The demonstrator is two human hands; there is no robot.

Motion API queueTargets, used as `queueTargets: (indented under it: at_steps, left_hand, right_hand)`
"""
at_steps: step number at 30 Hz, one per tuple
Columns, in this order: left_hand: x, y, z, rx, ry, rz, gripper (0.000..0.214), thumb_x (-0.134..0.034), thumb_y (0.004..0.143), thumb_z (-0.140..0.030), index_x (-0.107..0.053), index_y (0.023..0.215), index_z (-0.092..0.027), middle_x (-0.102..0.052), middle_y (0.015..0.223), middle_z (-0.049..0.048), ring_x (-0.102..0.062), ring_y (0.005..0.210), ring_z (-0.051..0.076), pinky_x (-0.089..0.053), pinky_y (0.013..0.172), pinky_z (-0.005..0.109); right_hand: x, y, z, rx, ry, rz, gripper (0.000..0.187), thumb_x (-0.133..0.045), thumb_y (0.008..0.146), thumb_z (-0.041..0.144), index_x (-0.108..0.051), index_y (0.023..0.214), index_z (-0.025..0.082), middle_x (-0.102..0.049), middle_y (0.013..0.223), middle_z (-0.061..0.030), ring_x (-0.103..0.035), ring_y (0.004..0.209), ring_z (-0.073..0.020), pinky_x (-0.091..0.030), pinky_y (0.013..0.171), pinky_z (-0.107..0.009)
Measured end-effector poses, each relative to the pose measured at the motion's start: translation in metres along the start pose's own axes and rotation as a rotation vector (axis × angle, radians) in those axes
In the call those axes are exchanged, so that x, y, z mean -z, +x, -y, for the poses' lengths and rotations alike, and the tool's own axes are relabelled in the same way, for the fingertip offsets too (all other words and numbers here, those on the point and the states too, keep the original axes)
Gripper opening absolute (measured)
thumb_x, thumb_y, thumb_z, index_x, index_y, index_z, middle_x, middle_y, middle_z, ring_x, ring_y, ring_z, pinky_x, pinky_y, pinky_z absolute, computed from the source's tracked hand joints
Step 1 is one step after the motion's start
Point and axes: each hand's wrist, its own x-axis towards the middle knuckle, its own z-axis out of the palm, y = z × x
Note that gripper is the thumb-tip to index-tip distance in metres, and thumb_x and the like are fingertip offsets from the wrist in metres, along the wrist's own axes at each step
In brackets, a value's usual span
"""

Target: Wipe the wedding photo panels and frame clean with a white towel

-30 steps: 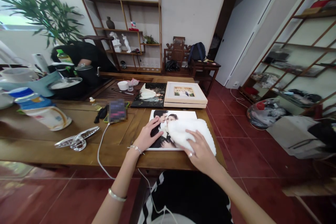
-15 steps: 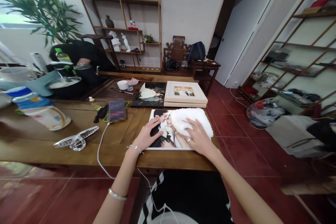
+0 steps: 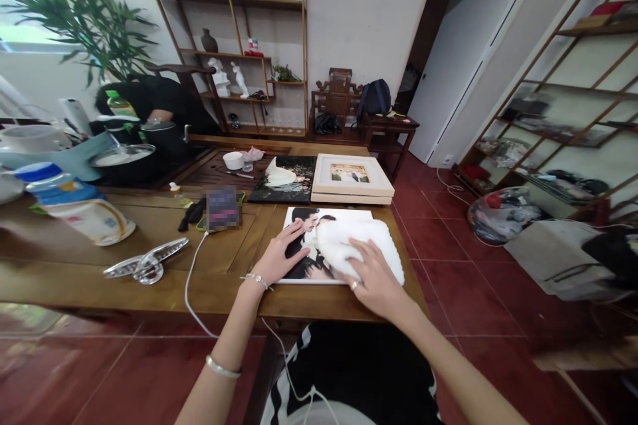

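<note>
A photo panel (image 3: 309, 268) showing a couple lies flat at the front edge of the wooden table. My left hand (image 3: 282, 249) is open on its left side, fingers stretched and thumb apart, steadying nothing but the surface beneath. Over the panel's right half spreads a fluffy white cloth (image 3: 383, 236), which hides part of the picture. Pressing on this cloth from above is my right hand (image 3: 371, 279), its fingers bent into the pile near the lower middle. The cloth overhangs the panel's right edge.
Behind the panel lie a dark photo panel (image 3: 282, 179) and stacked pale picture frames (image 3: 353, 194). To the left are a phone (image 3: 222, 209) with a white cable, a silver hand gripper (image 3: 147, 267) and a blue-capped container (image 3: 74, 206). A person (image 3: 154, 103) sits behind the table.
My right hand has slid the white cloth a little left and toward me across the panel. It now covers one of the faces. My left hand has stayed in place.
</note>
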Motion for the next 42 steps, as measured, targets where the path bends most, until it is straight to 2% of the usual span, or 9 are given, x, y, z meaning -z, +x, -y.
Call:
queueTargets:
  at_steps: [3, 5, 10, 17, 23, 27, 33, 38, 42]
  left_hand:
    - [0.0, 0.0, 0.0, -0.003, -0.001, 0.003, 0.056, -0.056, 0.085, -0.049, -0.053, 0.133, -0.021, -0.043, 0.147, 0.0095, -0.036, 0.138, 0.024, -0.026, 0.115, 0.041]
    - [0.001, 0.0, -0.001, 0.001, 0.003, 0.01, 0.056, -0.055, 0.085, -0.049, -0.052, 0.134, -0.021, -0.043, 0.147, 0.0092, -0.035, 0.138, 0.024, -0.026, 0.116, 0.041]
    - [0.002, 0.0, -0.002, 0.004, -0.001, 0.006, 0.056, -0.056, 0.085, -0.048, -0.052, 0.134, -0.02, -0.043, 0.147, 0.0097, -0.035, 0.138, 0.024, -0.026, 0.116, 0.041]
    - [0.0, 0.0, 0.0, 0.003, -0.027, -0.006, 0.056, -0.057, 0.084, -0.048, -0.053, 0.133, -0.021, -0.042, 0.147, 0.0105, -0.037, 0.137, 0.025, -0.026, 0.115, 0.043]
    - [-0.002, 0.0, 0.001, 0.007, -0.032, -0.005, 0.053, -0.054, 0.087, -0.045, -0.051, 0.134, -0.022, -0.042, 0.148, 0.0103, -0.037, 0.137, 0.026, -0.027, 0.114, 0.046]
    - [-0.004, 0.0, 0.004, 0.005, -0.041, -0.013, 0.047, -0.044, 0.092, -0.041, -0.051, 0.135, -0.022, -0.042, 0.148, 0.0092, -0.035, 0.138, 0.022, -0.027, 0.115, 0.045]
    - [-0.004, -0.001, 0.007, -0.007, -0.028, -0.012, 0.046, -0.041, 0.094, -0.039, -0.049, 0.135, -0.021, -0.041, 0.148, 0.0094, -0.035, 0.139, 0.021, -0.025, 0.116, 0.043]
    - [-0.003, -0.001, 0.004, -0.001, -0.017, -0.001, 0.047, -0.041, 0.094, -0.039, -0.049, 0.136, -0.019, -0.04, 0.149, 0.0099, -0.033, 0.139, 0.021, -0.024, 0.116, 0.043]
    - [-0.002, -0.001, 0.003, -0.001, -0.022, 0.002, 0.047, -0.035, 0.096, -0.039, -0.05, 0.135, -0.017, -0.04, 0.149, 0.0096, -0.033, 0.14, 0.02, -0.022, 0.117, 0.041]
  right_hand:
    - [0.002, 0.037, -0.025, -0.002, -0.016, 0.013, 0.03, -0.051, 0.092, 0.031, -0.066, 0.111, 0.014, -0.055, 0.131, -0.0198, -0.042, 0.129, -0.0315, -0.027, 0.109, -0.056]
    - [0.003, 0.056, -0.042, 0.02, -0.012, 0.018, 0.029, -0.05, 0.092, 0.03, -0.065, 0.113, 0.016, -0.056, 0.131, -0.0162, -0.045, 0.126, -0.0301, -0.03, 0.107, -0.054]
    - [-0.001, 0.075, -0.059, 0.024, 0.0, -0.015, 0.029, -0.046, 0.094, 0.028, -0.062, 0.116, 0.019, -0.059, 0.128, -0.0105, -0.049, 0.121, -0.0264, -0.031, 0.107, -0.049]
    - [-0.008, 0.028, -0.016, -0.011, -0.016, -0.024, 0.028, -0.05, 0.09, 0.028, -0.066, 0.11, 0.015, -0.054, 0.132, -0.0183, -0.039, 0.131, -0.0321, -0.021, 0.111, -0.057]
    - [-0.004, -0.033, 0.033, 0.068, 0.041, 0.011, 0.019, -0.052, 0.082, 0.014, -0.067, 0.092, 0.02, -0.051, 0.138, -0.0094, -0.034, 0.136, -0.0286, -0.019, 0.115, -0.056]
    - [-0.006, -0.044, 0.044, 0.094, 0.061, -0.005, 0.017, -0.053, 0.082, 0.015, -0.066, 0.091, 0.021, -0.052, 0.138, -0.0082, -0.035, 0.135, -0.0289, -0.021, 0.114, -0.057]
    - [-0.014, 0.007, 0.015, -0.009, 0.021, -0.078, 0.024, -0.052, 0.088, 0.025, -0.067, 0.106, 0.018, -0.058, 0.128, -0.0152, -0.043, 0.128, -0.0309, -0.024, 0.111, -0.056]
    - [-0.011, 0.068, -0.017, -0.088, -0.004, -0.074, 0.031, -0.049, 0.091, 0.026, -0.063, 0.118, 0.021, -0.061, 0.123, -0.0116, -0.051, 0.116, -0.0294, -0.035, 0.102, -0.049]
    - [-0.011, 0.082, -0.026, -0.081, -0.009, -0.062, 0.03, -0.047, 0.091, 0.026, -0.063, 0.116, 0.02, -0.061, 0.122, -0.0125, -0.05, 0.117, -0.0301, -0.033, 0.102, -0.05]
